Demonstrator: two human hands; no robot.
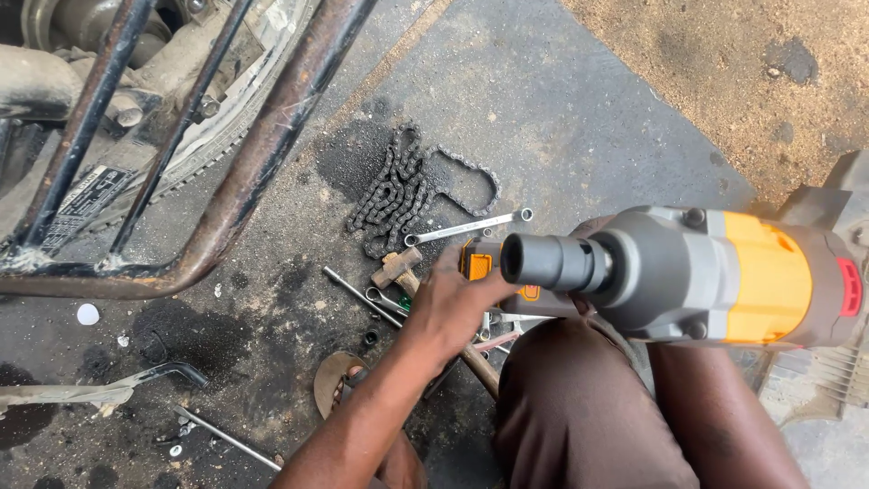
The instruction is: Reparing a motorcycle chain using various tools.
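Nearest the lens: grey-and-yellow impact wrench (715, 276), held up close at the right, black socket end (550, 263) pointing left. Right hand out of frame, so its grip can't be told. Left hand (457, 303) reaches down to the floor (561, 109), fingers curled over a small orange-and-black part (477, 263) among loose tools; whether it's actually clamped, can't tell. Just beyond: silver spanner (471, 226), then a piled drive chain (403, 190). Rusty frame tube (262, 154) at left. Wrench looks heavy, rigid, nose-heavy; best taken at the handle. Chain looks limp, probably oily.
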